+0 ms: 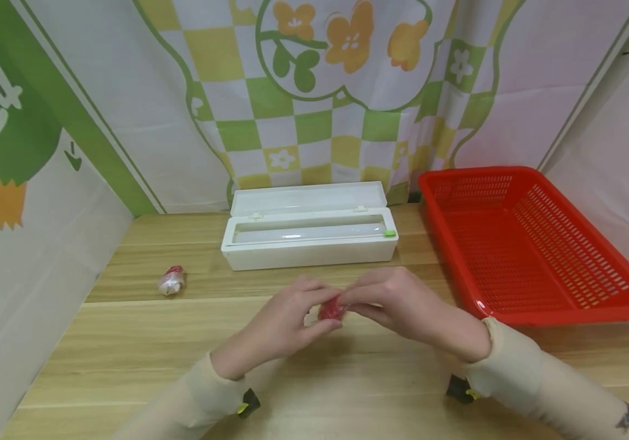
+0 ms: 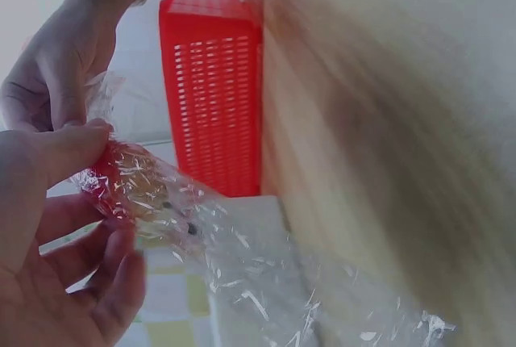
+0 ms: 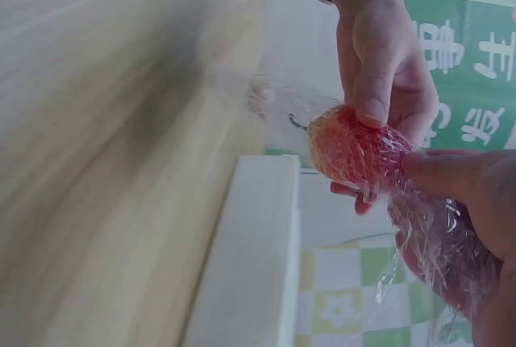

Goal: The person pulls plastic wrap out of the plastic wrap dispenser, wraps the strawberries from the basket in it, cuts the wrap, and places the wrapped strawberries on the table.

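A small red-and-yellow fruit [image 3: 347, 149] with a thin curved stem is wrapped in clear cling film [image 2: 266, 270]. My left hand [image 1: 286, 318] holds the fruit between thumb and fingers, just above the table. From the other side, my right hand [image 1: 404, 305] pinches gathered film at the fruit, its thumb close against it in the right wrist view. A loose tail of film hangs off the stem end in both wrist views. Behind the hands stands a white cling film box [image 1: 311, 252], lid raised, with a roll inside.
Another small red, film-wrapped thing [image 1: 172, 280] lies on the wooden table [image 1: 127, 348] at left. A red plastic basket [image 1: 452, 244] stands at the right. A checked, flowered curtain [image 1: 314, 131] hangs along the back, and printed cloth [image 1: 72, 201] borders the left side.
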Demonstrator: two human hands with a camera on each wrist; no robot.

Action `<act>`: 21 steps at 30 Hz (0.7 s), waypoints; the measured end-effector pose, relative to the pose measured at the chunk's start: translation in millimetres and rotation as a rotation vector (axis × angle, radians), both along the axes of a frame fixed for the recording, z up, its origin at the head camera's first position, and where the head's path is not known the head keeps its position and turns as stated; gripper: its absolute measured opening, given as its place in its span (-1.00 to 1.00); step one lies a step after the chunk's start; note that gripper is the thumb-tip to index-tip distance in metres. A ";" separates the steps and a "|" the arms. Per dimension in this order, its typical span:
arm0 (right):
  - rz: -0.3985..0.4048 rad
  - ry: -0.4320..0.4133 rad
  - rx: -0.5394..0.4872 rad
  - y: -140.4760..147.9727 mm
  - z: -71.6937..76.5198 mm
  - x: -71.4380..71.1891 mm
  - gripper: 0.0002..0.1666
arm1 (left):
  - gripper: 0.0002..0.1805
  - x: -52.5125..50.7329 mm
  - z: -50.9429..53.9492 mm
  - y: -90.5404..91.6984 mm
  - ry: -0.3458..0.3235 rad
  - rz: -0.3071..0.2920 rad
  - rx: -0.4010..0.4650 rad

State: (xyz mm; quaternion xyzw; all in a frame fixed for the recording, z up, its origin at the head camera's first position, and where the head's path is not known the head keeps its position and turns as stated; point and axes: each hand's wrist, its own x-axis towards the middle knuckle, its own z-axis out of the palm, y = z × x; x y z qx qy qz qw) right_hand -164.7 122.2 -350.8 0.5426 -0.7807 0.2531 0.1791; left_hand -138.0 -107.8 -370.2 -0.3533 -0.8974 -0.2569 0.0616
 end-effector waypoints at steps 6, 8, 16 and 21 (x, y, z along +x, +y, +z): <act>0.064 0.110 -0.064 0.6 10.5 1.4 -0.68 | -0.66 2.8 11.2 -2.9 0.048 -0.053 0.068; 0.088 0.118 -0.078 0.7 12.3 1.6 -0.67 | -0.70 2.9 12.9 -4.0 0.055 -0.079 0.092; 0.160 0.106 -0.158 7.7 16.6 0.2 -0.73 | -0.62 5.9 19.6 -9.0 0.168 -0.080 0.097; 0.166 0.207 -0.224 9.3 20.4 1.1 -0.76 | -0.59 6.4 22.1 -9.3 0.210 -0.102 0.146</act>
